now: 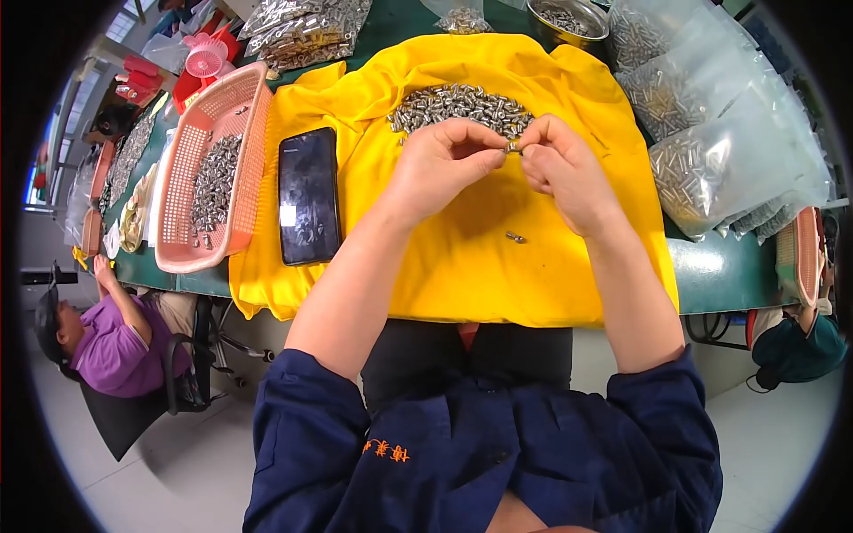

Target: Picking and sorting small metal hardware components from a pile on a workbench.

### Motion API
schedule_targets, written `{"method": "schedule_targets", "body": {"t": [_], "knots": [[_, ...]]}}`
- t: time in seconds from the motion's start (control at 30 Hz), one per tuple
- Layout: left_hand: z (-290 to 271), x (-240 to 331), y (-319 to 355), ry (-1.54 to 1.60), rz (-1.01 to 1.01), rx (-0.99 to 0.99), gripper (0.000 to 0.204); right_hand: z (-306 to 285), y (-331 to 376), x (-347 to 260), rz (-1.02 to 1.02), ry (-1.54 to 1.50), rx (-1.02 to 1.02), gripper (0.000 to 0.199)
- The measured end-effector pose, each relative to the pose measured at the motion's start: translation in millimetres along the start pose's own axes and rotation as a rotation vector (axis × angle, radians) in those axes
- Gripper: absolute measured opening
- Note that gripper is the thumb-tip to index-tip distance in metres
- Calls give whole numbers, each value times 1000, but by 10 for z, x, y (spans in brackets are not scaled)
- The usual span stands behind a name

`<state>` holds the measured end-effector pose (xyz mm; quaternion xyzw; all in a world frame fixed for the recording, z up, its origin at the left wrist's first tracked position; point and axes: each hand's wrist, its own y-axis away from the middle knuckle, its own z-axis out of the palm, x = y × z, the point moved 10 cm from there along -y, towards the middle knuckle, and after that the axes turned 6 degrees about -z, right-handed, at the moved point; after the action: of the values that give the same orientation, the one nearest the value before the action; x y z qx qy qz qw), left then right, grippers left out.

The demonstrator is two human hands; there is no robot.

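Over the yellow cloth (pixel 426 275), my left hand (pixel 446 162) and my right hand (pixel 569 169) meet fingertip to fingertip. Between them is a small shiny metal fitting (pixel 513 147), pinched by both hands; its exact shape is too small to make out. Just beyond my fingers lies a heap of similar metal fittings (pixel 462 105). A single loose metal piece (pixel 515 237) rests on the cloth nearer to me, below my hands. To the left of my left forearm a black phone (pixel 309 197) lies flat on the cloth.
A pink plastic basket (pixel 169 258) with metal pieces stands left. Clear bags of metal parts (pixel 689 178) crowd the right; another bag (pixel 302 31) and a metal bowl (pixel 569 19) sit at the back. One person (pixel 124 342) sits left, another (pixel 800 346) right.
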<state>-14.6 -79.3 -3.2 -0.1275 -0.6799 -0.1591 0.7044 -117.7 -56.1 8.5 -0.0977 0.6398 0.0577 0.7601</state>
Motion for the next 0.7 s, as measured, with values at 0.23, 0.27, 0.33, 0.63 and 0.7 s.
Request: {"method": "schedule_targets", "body": {"t": [0.23, 0.27, 0.33, 0.63, 0.7], "knots": [[197, 337, 95, -749, 353, -3, 15, -165, -26, -23, -60, 107, 69, 5], [190, 330, 92, -750, 352, -1, 15, -163, -29, -32, -69, 141, 74, 5], [118, 265, 53, -637, 278, 31, 13, -166, -27, -37, -78, 176, 80, 5], [30, -13, 11, 279, -56, -110, 15, -38, 19, -166, -138, 211, -5, 3], [100, -10, 25, 381, -81, -175, 15, -30, 33, -232, -185, 270, 3, 3]]}}
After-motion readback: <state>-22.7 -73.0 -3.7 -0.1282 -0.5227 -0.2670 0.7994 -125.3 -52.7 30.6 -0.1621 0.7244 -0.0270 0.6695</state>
